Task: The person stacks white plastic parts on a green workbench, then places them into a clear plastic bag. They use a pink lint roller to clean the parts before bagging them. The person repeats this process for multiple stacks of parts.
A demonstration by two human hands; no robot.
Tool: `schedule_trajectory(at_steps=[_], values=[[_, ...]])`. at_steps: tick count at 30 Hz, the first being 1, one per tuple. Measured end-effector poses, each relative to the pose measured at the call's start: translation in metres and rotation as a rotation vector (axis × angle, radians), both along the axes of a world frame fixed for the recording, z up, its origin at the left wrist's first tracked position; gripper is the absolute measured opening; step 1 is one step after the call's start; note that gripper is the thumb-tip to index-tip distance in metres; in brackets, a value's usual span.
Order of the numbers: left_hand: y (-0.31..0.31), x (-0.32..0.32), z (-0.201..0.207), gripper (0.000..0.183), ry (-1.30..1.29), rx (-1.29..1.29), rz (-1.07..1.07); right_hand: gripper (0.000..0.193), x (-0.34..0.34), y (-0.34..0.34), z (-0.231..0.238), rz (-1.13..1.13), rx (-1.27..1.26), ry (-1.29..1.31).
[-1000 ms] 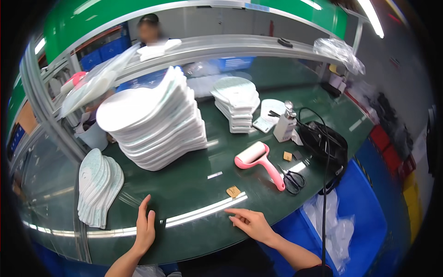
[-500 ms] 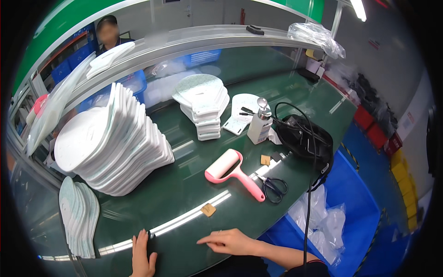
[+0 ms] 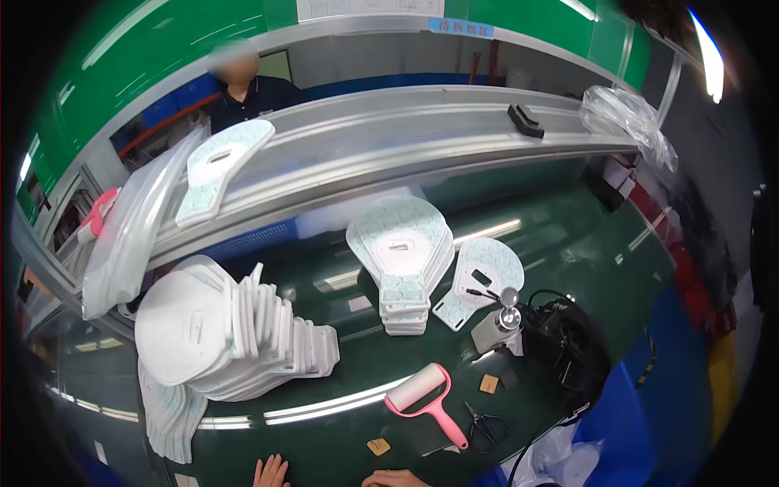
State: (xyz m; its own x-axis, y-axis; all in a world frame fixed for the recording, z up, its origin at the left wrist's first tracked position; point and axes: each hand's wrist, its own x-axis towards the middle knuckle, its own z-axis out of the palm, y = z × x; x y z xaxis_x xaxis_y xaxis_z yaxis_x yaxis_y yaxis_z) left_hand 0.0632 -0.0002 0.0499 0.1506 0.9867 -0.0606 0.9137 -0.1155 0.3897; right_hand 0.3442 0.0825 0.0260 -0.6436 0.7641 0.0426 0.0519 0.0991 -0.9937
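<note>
The left grip is cut off by the lower edge; its fingers are seen extended and slightly parted, with nothing visibly held. The right grip is mostly hidden, so its opening and any contents cannot be told. Just beyond the right grip, a tan square is laid on the green surface. To its right, a pink-handled roller is placed near dark-handled scissors. Farther left, a tall stack of white panels is piled; a smaller patterned stack is set mid-surface, near a pump bottle.
</note>
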Motion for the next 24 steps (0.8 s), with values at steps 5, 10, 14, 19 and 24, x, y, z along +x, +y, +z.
schedule_trajectory(at_steps=[5, 10, 14, 19, 24], values=[[-0.004, -0.004, 0.007, 0.053, 0.092, 0.018, -0.071, 0.009, -0.005, -0.005, 0.013, -0.047, 0.107, -0.079], [-0.003, -0.011, -0.013, 0.047, 0.071, 0.012, -0.018, 0.009, -0.011, -0.011, 0.009, -0.027, 0.263, -0.177], [-0.003, -0.012, -0.004, 0.047, 0.146, 0.011, -0.053, 0.008, -0.016, -0.016, 0.014, 0.016, 0.277, -0.220], [-0.013, -0.013, -0.012, 0.048, 0.152, -0.014, 0.009, 0.009, -0.018, -0.013, 0.021, 0.095, 0.340, -0.234], [-0.010, -0.013, -0.005, 0.052, 0.190, -0.072, 0.026, 0.009, -0.021, -0.016, 0.021, 0.131, 0.396, -0.283]])
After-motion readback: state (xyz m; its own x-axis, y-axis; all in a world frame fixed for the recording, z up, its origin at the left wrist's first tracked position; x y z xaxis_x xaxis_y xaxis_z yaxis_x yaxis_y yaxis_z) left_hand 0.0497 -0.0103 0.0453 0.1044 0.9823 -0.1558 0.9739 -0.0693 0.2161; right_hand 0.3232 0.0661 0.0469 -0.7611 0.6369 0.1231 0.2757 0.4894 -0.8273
